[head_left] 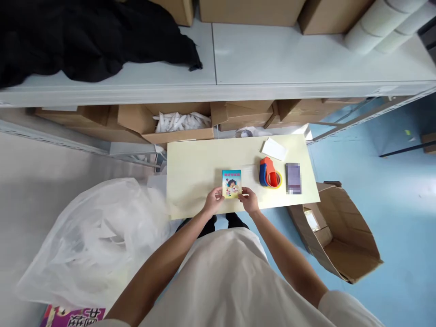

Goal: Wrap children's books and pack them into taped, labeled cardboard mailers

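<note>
Stands between a translucent plastic bag (pixel 112 236) at near left, bulging with indistinct white contents, and an open cardboard carton (pixel 354 245) at right. Grips an illustrated booklet (pixel 232 180) over the near part of the tabletop (pixel 194 168), with fingers of left hand (pixel 213 200) and right hand (pixel 249 200) clamped on its near left and near right edges. Has, farther right, an orange-and-blue tape dispenser (pixel 266 171) holding a yellow-rimmed roll (pixel 279 180), plus a blurred purple pack (pixel 293 178). Faces, beyond, an open box (pixel 180 135) containing many white pieces (pixel 182 121), beneath a shelf (pixel 272 59).
</note>
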Motion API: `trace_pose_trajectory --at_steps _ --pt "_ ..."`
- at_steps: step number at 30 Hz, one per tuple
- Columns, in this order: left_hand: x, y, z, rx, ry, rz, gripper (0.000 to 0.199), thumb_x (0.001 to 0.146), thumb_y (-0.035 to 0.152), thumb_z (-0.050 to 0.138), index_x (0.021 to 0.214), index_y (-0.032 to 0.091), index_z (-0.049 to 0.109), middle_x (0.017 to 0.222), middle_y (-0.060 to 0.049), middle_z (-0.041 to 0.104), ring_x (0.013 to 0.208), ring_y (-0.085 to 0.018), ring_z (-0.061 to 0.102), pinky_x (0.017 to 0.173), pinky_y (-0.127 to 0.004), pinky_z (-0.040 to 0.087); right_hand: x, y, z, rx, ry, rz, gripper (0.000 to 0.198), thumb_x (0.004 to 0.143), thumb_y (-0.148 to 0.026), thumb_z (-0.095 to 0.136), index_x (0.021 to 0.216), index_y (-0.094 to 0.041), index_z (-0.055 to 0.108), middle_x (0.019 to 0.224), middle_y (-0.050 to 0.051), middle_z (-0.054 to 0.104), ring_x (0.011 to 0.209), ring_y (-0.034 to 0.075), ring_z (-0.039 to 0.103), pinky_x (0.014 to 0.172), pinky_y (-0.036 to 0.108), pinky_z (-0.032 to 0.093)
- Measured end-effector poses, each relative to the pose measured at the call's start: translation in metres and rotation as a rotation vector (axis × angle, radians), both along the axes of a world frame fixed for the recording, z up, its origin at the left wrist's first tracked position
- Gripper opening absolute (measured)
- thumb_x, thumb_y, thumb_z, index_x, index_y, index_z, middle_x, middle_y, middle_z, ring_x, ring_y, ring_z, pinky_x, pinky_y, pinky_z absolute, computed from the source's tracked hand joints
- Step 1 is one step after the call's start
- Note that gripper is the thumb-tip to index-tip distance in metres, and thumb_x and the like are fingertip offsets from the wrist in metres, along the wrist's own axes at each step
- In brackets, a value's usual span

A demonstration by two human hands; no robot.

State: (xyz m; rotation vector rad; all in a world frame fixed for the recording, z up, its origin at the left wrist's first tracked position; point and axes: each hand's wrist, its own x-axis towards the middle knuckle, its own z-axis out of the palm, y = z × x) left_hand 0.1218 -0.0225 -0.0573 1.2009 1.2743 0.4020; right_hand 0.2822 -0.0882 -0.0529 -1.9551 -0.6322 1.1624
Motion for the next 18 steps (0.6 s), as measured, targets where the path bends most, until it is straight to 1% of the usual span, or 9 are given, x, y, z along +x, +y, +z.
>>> trace_pose_trajectory --at_steps 1,3,6,8,10,12,13,16,18 --pt "0.011 -0.008 -0.003 0.017 0.039 -0.058 0.042 0.071 0.011 0.058 0.113 0.016 0.057 0.104 -0.010 0.066 0.089 -0.017 0.065 0.082 -0.034 0.053 0.009 -0.008 -0.004 -0.016 -0.046 0.006 0.032 0.068 -0.031 0.054 0.096 -0.018 0.062 0.080 0.003 0.064 0.063 0.015 0.060 0.060 0.031 0.051" --pt "0.031 -0.017 -0.009 0.044 0.110 -0.120 0.045 0.071 0.010 0.060 0.115 0.016 0.057 0.110 -0.011 0.065 0.093 -0.019 0.065 0.083 -0.035 0.053 0.024 -0.017 -0.011 -0.032 -0.100 0.015 0.031 0.068 -0.027 0.052 0.096 -0.018 0.063 0.078 0.003 0.065 0.066 0.016 0.061 0.065 0.032 0.051" --pt "0.052 -0.022 -0.017 0.068 0.196 -0.156 0.049 0.069 0.011 0.062 0.117 0.014 0.056 0.115 -0.014 0.061 0.098 -0.022 0.063 0.086 -0.037 0.051 0.041 -0.015 -0.021 -0.047 -0.153 0.035 0.031 0.068 -0.023 0.051 0.095 -0.019 0.064 0.078 0.003 0.065 0.068 0.018 0.060 0.071 0.034 0.051" --pt "0.059 -0.022 -0.020 0.093 0.260 -0.195 0.049 0.068 0.013 0.064 0.117 0.014 0.056 0.117 -0.015 0.060 0.105 -0.024 0.060 0.092 -0.039 0.047 0.050 -0.012 -0.027 -0.054 -0.183 0.063 0.031 0.068 -0.021 0.052 0.095 -0.019 0.065 0.078 0.003 0.065 0.071 0.018 0.060 0.075 0.036 0.050" --pt "0.061 -0.024 -0.020 0.133 0.319 -0.234 0.048 0.067 0.015 0.065 0.115 0.013 0.057 0.121 -0.016 0.057 0.117 -0.029 0.052 0.102 -0.044 0.038 0.056 -0.013 -0.033 -0.052 -0.208 0.086 0.033 0.068 -0.020 0.052 0.099 -0.020 0.064 0.086 0.004 0.065 0.080 0.020 0.060 0.082 0.037 0.048" --pt "0.061 -0.028 -0.017 0.183 0.352 -0.265 0.049 0.067 0.014 0.065 0.115 0.014 0.057 0.130 -0.016 0.050 0.129 -0.031 0.038 0.108 -0.046 0.028 0.059 -0.021 -0.037 -0.042 -0.269 0.090 0.039 0.068 -0.019 0.053 0.106 -0.018 0.062 0.101 0.009 0.063 0.095 0.023 0.058 0.092 0.041 0.043" --pt "0.061 -0.030 -0.015 0.225 0.366 -0.300 0.051 0.067 0.013 0.064 0.118 0.015 0.055 0.135 -0.016 0.045 0.133 -0.032 0.033 0.109 -0.047 0.026 0.060 -0.026 -0.038 -0.035 -0.322 0.084 0.043 0.068 -0.019 0.054 0.110 -0.016 0.061 0.109 0.012 0.060 0.103 0.025 0.054 0.096 0.044 0.040" --pt "0.061 -0.038 -0.008 0.373 0.437 -0.507 0.059 0.071 0.014 0.060 0.127 0.019 0.047 0.145 -0.014 0.033 0.136 -0.030 0.027 0.108 -0.046 0.028 0.060 -0.043 -0.037 -0.004 -0.462 0.039 0.055 0.067 -0.022 0.057 0.121 -0.011 0.052 0.123 0.019 0.050 0.118 0.031 0.045 0.101 0.049 0.033" --pt "0.063 -0.041 -0.006 0.430 0.501 -0.640 0.061 0.073 0.015 0.059 0.131 0.018 0.042 0.147 -0.016 0.030 0.137 -0.030 0.027 0.106 -0.045 0.031 0.060 -0.048 -0.037 0.005 -0.408 -0.014 0.065 0.065 -0.024 0.060 0.127 -0.012 0.046 0.126 0.020 0.048 0.117 0.030 0.046 0.099 0.048 0.036"
